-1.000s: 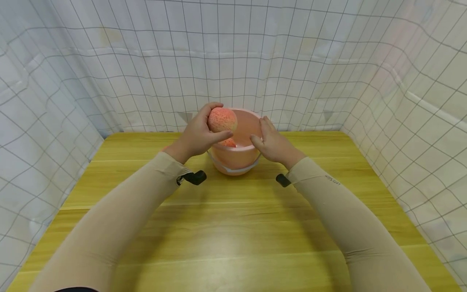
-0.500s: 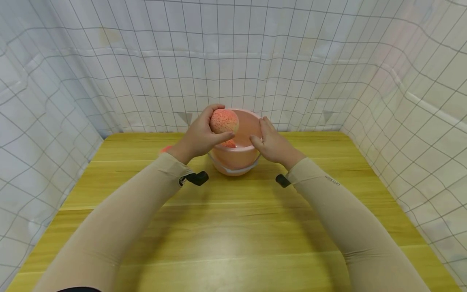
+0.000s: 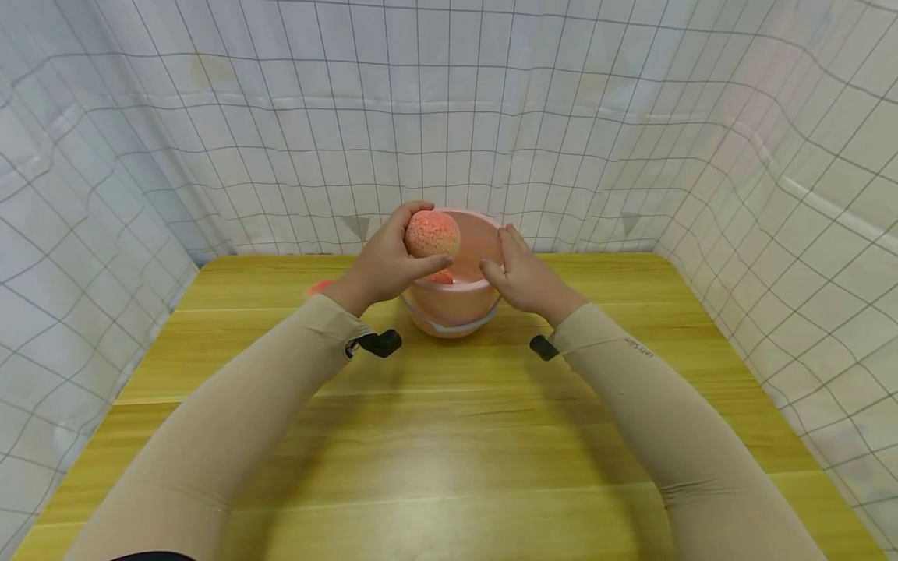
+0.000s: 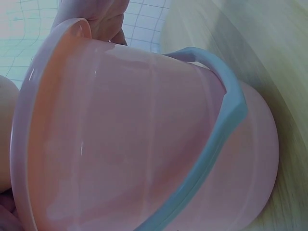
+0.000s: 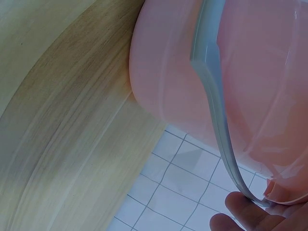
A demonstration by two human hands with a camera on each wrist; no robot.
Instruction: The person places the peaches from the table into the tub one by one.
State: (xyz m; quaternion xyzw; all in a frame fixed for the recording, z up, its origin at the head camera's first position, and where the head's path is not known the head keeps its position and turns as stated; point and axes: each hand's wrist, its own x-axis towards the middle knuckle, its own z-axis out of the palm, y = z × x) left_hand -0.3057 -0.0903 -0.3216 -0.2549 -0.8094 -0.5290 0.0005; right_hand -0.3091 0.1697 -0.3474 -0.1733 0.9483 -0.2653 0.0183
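Observation:
In the head view, my left hand (image 3: pixel 384 257) holds a round, rough-textured ball (image 3: pixel 433 234), coral fading to pale yellow, over the left side of the bucket's mouth. Its thumb lies along the near side of the ball. The bucket (image 3: pixel 452 300) is peach pink, upright on the table, with a pale grey-blue handle (image 4: pixel 219 125) hanging down its front. Part of another coral thing (image 3: pixel 442 276) shows inside it, below the ball. My right hand (image 3: pixel 526 273) grips the bucket's right rim, thumb over the inside; some of its fingers (image 5: pixel 240 207) show outside by the handle's end.
A coral-red thing (image 3: pixel 319 289) lies on the wooden table (image 3: pixel 435 436), partly hidden behind my left wrist. White grid-patterned curtains (image 3: pixel 449 117) stand close behind the table and along both sides.
My left hand has shifted slightly right and down with the ball, uncovering more of the coral-red thing by the wrist. The right hand and bucket stay in place.

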